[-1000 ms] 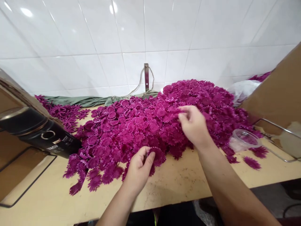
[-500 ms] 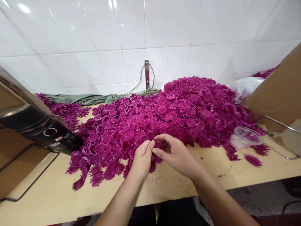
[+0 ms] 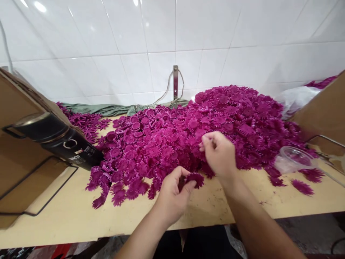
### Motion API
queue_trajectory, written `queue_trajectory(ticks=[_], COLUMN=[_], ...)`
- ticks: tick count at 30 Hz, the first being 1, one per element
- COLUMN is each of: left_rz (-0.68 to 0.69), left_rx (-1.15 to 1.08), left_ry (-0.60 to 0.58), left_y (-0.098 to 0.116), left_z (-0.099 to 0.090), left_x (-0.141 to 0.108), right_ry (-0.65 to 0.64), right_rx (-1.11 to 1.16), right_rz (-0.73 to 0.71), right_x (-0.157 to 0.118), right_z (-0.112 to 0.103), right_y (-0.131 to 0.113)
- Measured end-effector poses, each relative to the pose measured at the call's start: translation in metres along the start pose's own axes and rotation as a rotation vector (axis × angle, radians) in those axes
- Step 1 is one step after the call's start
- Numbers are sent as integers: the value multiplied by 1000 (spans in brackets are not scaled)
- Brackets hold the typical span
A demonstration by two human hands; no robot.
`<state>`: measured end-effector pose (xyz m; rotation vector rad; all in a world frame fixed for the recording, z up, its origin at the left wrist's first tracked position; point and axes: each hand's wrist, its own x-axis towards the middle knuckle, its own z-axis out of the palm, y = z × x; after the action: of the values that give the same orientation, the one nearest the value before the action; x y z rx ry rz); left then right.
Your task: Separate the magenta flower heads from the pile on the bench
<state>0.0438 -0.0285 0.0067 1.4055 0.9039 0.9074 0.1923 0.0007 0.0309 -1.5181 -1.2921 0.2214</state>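
Between thumb and fingers, my left hand [image 3: 175,194] pinches a purple artificial flower head [image 3: 196,180] above the table's front part. Farther forward and to the right, my right hand [image 3: 219,153] is over the front slope of a large heap of purple flower heads [image 3: 167,136]. Its fingers are curled together; whether anything is between them is hidden. The flower heads have frilled, toothed petals and lie loosely on one another.
A black vacuum flask [image 3: 72,144] leans at the left by a cardboard box [image 3: 24,180] and wire frame. Right of the heap are a clear plastic cup [image 3: 295,160], a white plastic bag [image 3: 299,99] and another cardboard piece [image 3: 323,118]. Green cloth [image 3: 102,108] lies along the tiled wall.
My hands were together at the fingertips and are now apart. The right has moved forward and right to the heap; the left now shows a flower head in its fingers. The view has shifted slightly.
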Motion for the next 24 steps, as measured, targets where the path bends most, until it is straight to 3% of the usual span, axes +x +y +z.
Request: queue_trajectory(ticks=[2, 5, 8, 12, 15, 21, 24], left_rz=[-43, -79, -110, -82, -37, -47, -34], left_rx=[-55, -139, -160, -198, -167, -78, -48], left_ry=[-26, 4, 46, 139, 209, 219, 205], left_y=[2, 1, -3, -10, -10, -8, -8], left_z=[-2, -9, -16, -20, -20, -21, -22], left_x=[-3, 1, 6, 12, 17, 27, 26], right_ry=[25, -66, -167, -360, -454, -453, -416], right_rx=[34, -7, -7, 118, 90, 122, 49], right_rz=[-7, -152, -262, -204, -176, -111, -171], right_x=[17, 26, 11, -21, -38, -41, -36], right_z=[2, 8, 11, 6, 5, 13, 14], right_y=[7, 8, -2, -17, -19, -14, -15])
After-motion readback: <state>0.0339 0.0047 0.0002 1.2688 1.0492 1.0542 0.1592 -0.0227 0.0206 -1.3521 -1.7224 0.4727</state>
